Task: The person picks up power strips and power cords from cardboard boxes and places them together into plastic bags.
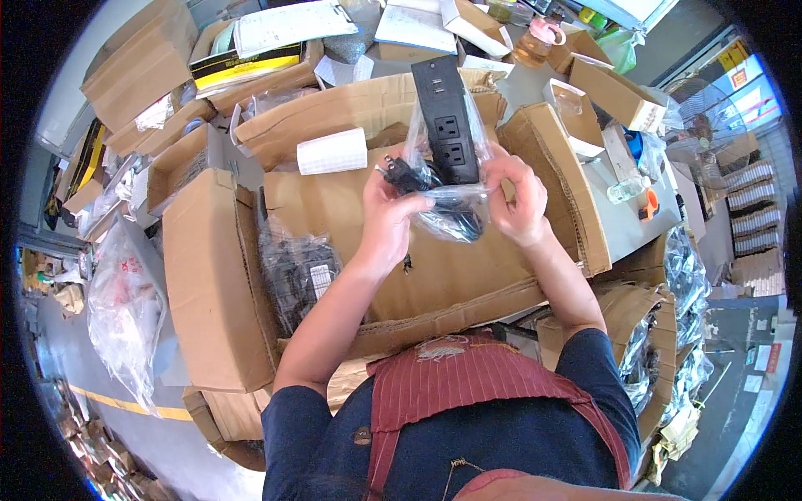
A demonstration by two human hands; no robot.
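A: How far is the work, from what I see on my screen?

B: I judge it about half done. The black plastic power strip (447,117) stands partly out of the clear plastic bag (451,204), its coiled cable at the bottom inside.

A: And the hands?

B: The left hand (386,213) is closed on the black plug (401,174); the right hand (518,200) pinches the bag edge. The strip is above the flat brown cardboard box (451,267), long axis pointing away from me, a little to the left

I see a grey floor (79,367) with a yellow line (125,405) at left, a grey counter (622,221) crowded with cardboard boxes (209,275), and daylight at upper right.
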